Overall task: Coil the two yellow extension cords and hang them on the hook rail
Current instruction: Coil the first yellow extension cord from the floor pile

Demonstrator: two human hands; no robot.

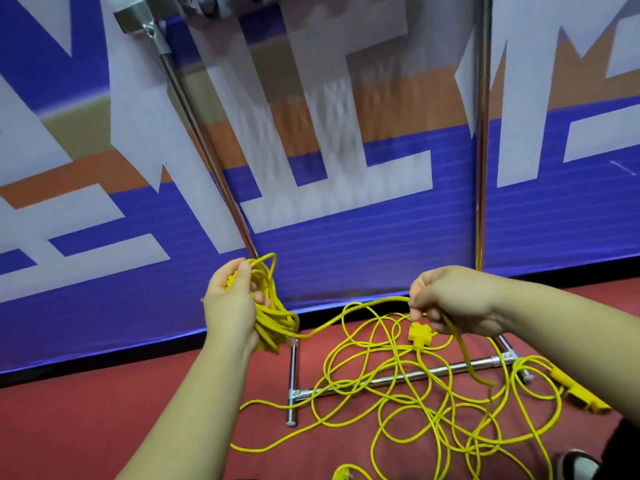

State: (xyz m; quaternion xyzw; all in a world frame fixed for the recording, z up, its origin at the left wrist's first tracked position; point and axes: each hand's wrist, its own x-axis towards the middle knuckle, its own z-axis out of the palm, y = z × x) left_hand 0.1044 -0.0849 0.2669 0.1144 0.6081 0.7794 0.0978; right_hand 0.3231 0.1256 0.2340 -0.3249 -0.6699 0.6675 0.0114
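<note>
My left hand (231, 303) grips a bundle of coiled yellow cord (273, 315), several loops hanging below the palm. One strand runs from the coil to my right hand (450, 299), which pinches the cord with a loose end trailing down to the right. A yellow multi-outlet socket (420, 333) lies just below that hand. The remaining yellow cord (408, 403) lies tangled in loose loops on the red floor. Another yellow connector (575, 389) rests on the floor at the far right. The top fitting of the metal rack (138, 17) shows at the upper left; its hooks are out of view.
Two chrome uprights (207, 147) of the rack stand before a blue, white and orange banner wall (346, 244). Its chrome base bars (398, 377) lie on the floor under the tangle. A dark shoe (578, 465) is at the bottom right.
</note>
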